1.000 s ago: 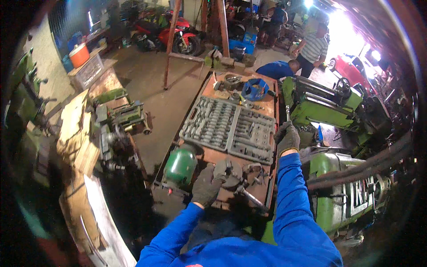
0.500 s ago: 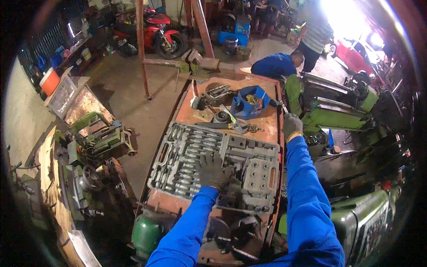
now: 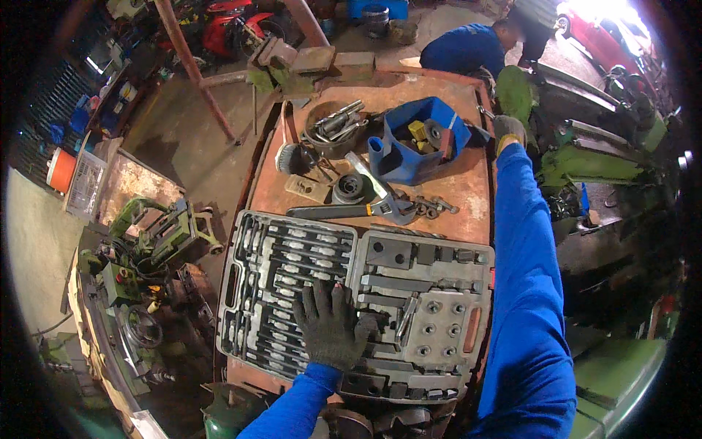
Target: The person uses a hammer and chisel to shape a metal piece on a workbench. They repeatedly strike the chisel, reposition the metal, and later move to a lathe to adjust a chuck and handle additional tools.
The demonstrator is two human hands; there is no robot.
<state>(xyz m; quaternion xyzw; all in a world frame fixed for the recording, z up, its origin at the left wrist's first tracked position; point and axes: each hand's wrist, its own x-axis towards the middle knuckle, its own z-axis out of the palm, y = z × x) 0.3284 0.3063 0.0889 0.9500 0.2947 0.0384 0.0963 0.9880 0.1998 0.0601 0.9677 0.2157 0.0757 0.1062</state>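
My left hand point(image 3: 333, 329), in a dark knitted glove, lies with fingers apart on the open grey tool case point(image 3: 356, 285). Beneath and around it sit metal pieces in moulded slots. Beside its thumb, a small steel tool point(image 3: 406, 319) rests slanted on the right half of the case. Stretched far forward along the table's right edge, my gloved right hand point(image 3: 510, 129) is closed around a slim shiny metal tool point(image 3: 485, 113), whose tip points toward the tabletop. The glove hides most of that tool, so its exact kind is unclear.
On the table point(image 3: 461, 186) are an adjustable wrench point(image 3: 391, 208), a blue cut-open container point(image 3: 417, 139), a bowl of drill bits point(image 3: 335, 132) and a brush point(image 3: 287, 157). A person in blue point(image 3: 461, 51) bends beyond the far edge. Green machinery point(image 3: 592, 164) stands right.
My view has moved closer and lower over the table. My left hand stays on the case, fingers now plainly spread. My right arm reaches farther forward along the edge.
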